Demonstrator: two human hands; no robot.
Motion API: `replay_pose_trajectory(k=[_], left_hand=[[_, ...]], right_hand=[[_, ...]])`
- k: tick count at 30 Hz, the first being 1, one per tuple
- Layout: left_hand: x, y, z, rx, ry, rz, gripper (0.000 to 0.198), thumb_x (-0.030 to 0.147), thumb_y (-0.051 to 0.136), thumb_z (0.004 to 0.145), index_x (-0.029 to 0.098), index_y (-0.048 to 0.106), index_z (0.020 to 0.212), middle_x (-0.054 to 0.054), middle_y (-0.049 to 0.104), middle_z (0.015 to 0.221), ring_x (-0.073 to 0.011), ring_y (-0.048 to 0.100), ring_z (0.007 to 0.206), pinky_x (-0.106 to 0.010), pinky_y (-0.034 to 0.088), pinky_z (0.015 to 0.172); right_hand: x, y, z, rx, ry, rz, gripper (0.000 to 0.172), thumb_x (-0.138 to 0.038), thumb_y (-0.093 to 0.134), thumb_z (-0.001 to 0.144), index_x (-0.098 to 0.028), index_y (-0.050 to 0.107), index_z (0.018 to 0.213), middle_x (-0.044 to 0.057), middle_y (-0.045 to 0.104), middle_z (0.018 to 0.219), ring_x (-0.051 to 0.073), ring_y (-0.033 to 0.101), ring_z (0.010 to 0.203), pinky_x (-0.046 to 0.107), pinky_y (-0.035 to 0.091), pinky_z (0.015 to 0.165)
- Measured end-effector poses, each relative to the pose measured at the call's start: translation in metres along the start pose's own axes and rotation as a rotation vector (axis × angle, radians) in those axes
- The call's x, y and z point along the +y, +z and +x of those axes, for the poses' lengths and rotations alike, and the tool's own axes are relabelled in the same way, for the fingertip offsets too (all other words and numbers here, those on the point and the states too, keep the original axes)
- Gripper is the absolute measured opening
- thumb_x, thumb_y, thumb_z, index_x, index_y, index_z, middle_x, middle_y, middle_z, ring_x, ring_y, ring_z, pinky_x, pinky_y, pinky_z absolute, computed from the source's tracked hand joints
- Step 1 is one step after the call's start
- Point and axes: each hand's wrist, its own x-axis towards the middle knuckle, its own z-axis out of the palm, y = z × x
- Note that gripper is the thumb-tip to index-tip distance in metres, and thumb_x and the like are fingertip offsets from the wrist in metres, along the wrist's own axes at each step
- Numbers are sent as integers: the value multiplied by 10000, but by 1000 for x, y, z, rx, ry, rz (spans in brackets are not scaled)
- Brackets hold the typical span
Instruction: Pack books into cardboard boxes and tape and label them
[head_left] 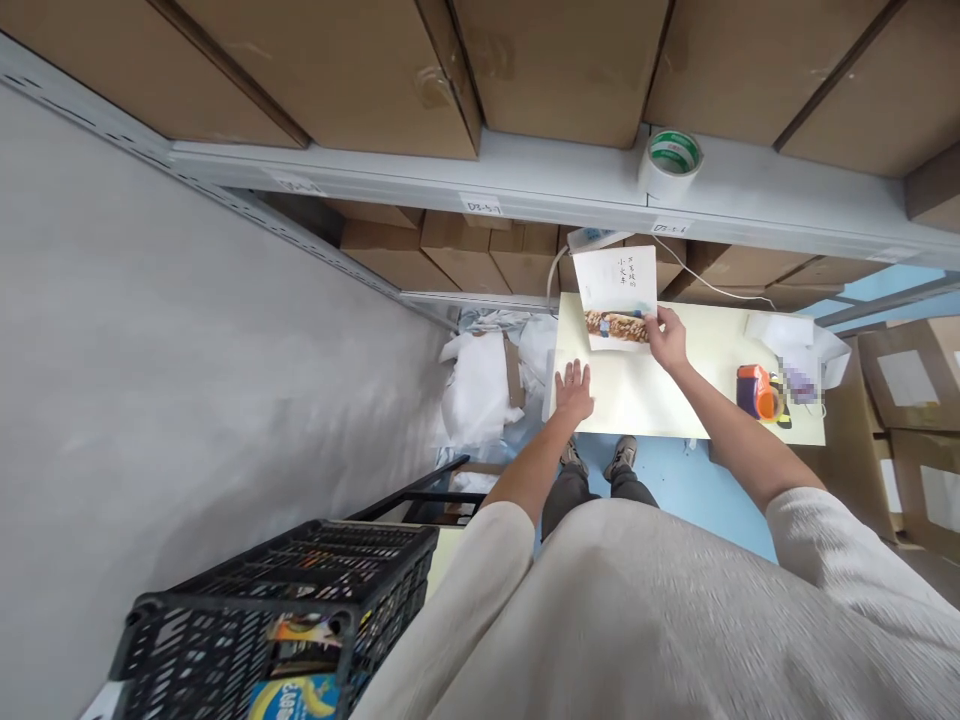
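My right hand [667,338] grips a thin picture book [616,290] by its lower right corner. Its white cover carries Chinese characters and a brown illustrated band along the bottom. The book is held above the far left part of a pale yellow table [675,405]. Flat on the table's left end lies my left hand [574,388], fingers stretched and a little apart, with nothing in it. Toward the table's right end sits an orange tape dispenser [759,392].
Above the table runs a grey shelf [555,170] with cardboard boxes [562,70] and a tape roll [673,160]. At lower left stands a black crate [247,600] holding colourful packages. White bags [480,385] lie left of the table; more boxes [911,385] are stacked at right.
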Motion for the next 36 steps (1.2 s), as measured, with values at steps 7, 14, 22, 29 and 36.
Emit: replay_pose_trajectory(k=[7, 14, 22, 29, 36], left_hand=[[-2, -10, 5, 45, 20, 3, 932, 339, 632, 984, 162, 230, 1806, -164, 65, 1897, -392, 37, 1763, -634, 33, 1412], [32, 4, -21, 209, -9, -77, 658, 328, 454, 1085, 160, 423, 1721, -204, 360, 1812, -362, 305, 1699, -577, 244, 1388], [89, 46, -47, 104, 158, 15, 712, 339, 509, 1077, 230, 345, 1761, -176, 301, 1843, -369, 308, 1698, -575, 314, 1354], [135, 54, -46, 13, 424, 203, 816, 330, 633, 1012, 249, 335, 1767, -167, 135, 1892, -407, 136, 1749, -689, 138, 1385], [178, 65, -30, -74, 453, 162, 820, 275, 682, 983, 318, 392, 1748, -129, 134, 1897, -435, 109, 1749, -778, 114, 1355]], right_hand=[[39, -53, -81, -112, 356, 307, 589, -768, 693, 869, -197, 743, 1005, 47, 738, 876, 249, 646, 868, 390, 548, 825], [93, -54, -165, -235, 651, 269, 515, -760, 707, 769, -256, 599, 778, -19, 577, 627, 214, 576, 702, 333, 486, 676], [123, -46, -181, -168, 615, 2, 326, -421, 579, 848, -201, 739, 1028, 114, 755, 1005, 282, 699, 908, 396, 571, 879], [153, -76, -204, 106, 746, -164, 541, -344, 584, 823, -156, 673, 1322, 169, 678, 1220, 330, 663, 1123, 506, 524, 1129], [159, -92, -221, 114, 922, -253, 558, -362, 686, 841, -183, 580, 1359, 195, 638, 1269, 376, 631, 1205, 519, 525, 1072]])
